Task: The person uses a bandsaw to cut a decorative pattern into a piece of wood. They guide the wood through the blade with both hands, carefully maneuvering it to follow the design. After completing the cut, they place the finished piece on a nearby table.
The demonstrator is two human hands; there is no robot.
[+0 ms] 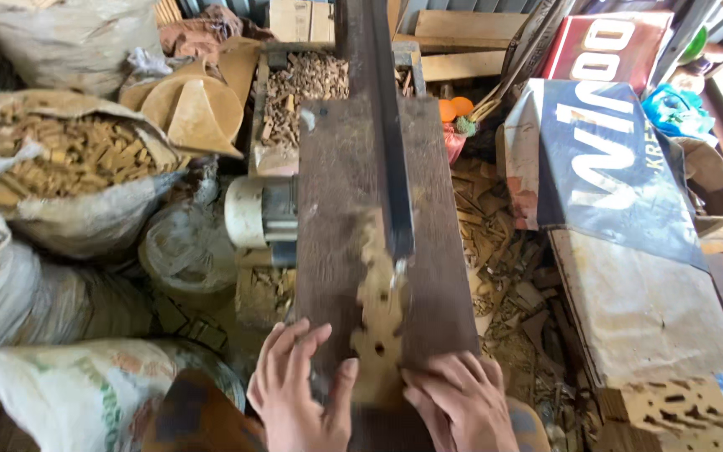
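Head view: left hand (294, 393) and right hand (462, 402) lie flat, fingers spread, pressing a blurred fretwork wood piece (378, 318) on the dark worktop (336, 209), near the saw arm (382, 125); wrists cut off below.

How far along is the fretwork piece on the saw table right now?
Done: several holes and scalloped edges already show in the wooden fretwork piece. In hand: left hand and right hand press it flat near the blade. What remains uncut can't be told; motion blurs it.
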